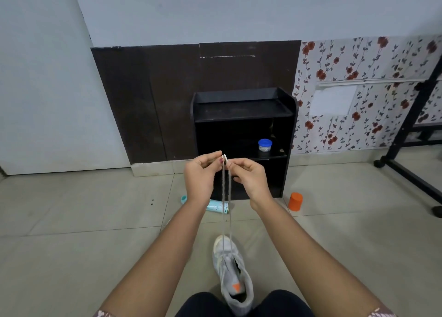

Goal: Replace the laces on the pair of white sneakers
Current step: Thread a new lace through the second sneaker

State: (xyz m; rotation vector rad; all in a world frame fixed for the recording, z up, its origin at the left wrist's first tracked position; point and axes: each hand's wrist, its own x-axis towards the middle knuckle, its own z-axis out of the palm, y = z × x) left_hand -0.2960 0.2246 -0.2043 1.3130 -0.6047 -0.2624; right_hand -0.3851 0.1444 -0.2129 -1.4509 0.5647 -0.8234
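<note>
A white and grey sneaker with an orange tab stands on the tiled floor between my knees, toe pointing away. A pale lace runs through its front eyelets, and both strands rise taut to my hands. My left hand pinches one lace tip and my right hand pinches the other. The two tips are held side by side, level with each other, well above the shoe. Only one sneaker is in view.
A low black shelf unit stands against the wall ahead, with a small blue-lidded jar inside. A light blue tube and an orange cup lie on the floor. A black metal frame stands at the right.
</note>
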